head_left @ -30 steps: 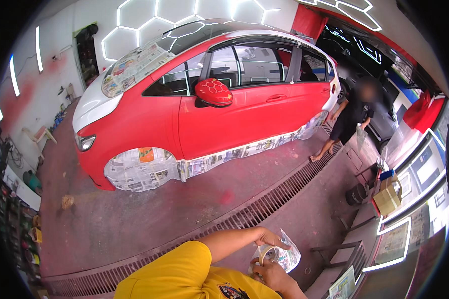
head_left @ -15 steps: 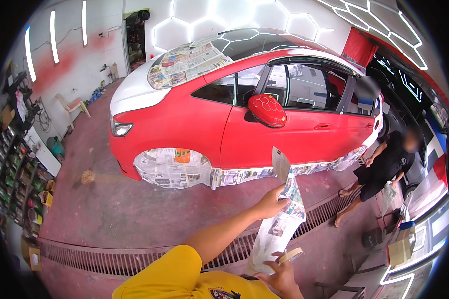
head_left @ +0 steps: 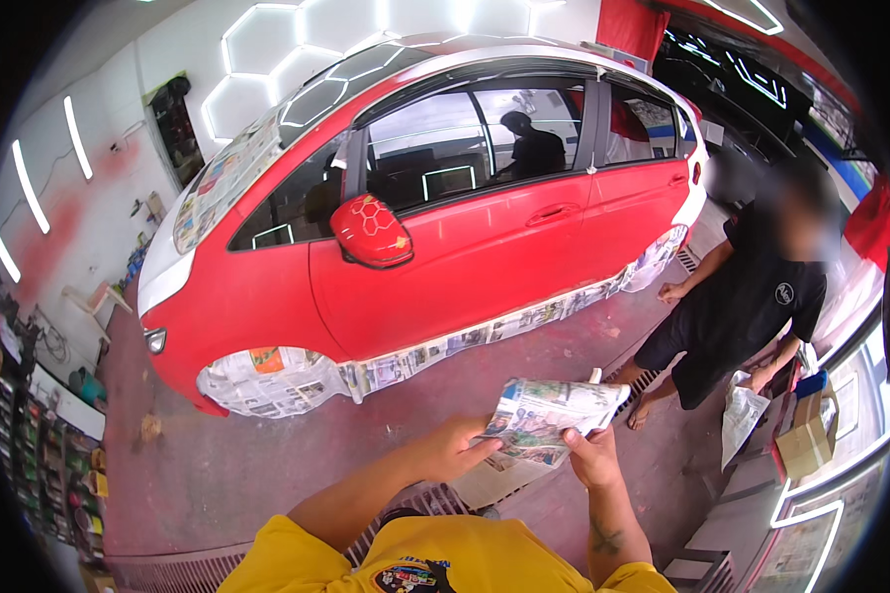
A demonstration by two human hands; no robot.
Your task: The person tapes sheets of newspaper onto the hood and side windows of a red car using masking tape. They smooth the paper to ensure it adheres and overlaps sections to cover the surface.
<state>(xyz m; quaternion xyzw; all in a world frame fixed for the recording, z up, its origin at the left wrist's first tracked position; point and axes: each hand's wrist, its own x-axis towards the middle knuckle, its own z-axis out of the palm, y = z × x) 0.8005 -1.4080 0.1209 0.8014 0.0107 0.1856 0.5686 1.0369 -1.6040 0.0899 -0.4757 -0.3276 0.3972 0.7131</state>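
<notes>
My left hand (head_left: 452,448) is pinching the newspaper (head_left: 544,420) at its near left corner, my right hand (head_left: 593,458) gripping its right side, thumb on top; it's held up in front of me, above the floor (head_left: 218,474) near the drain (head_left: 183,571), with a tan sheet (head_left: 494,479) showing just under it. Red car (head_left: 465,282) beyond, wheel paper (head_left: 272,381) covering its front wheel and more along the sill. Co-worker (head_left: 752,306) in black to my right, holding a pale sheet (head_left: 742,420) near a cardboard box (head_left: 809,435).
</notes>
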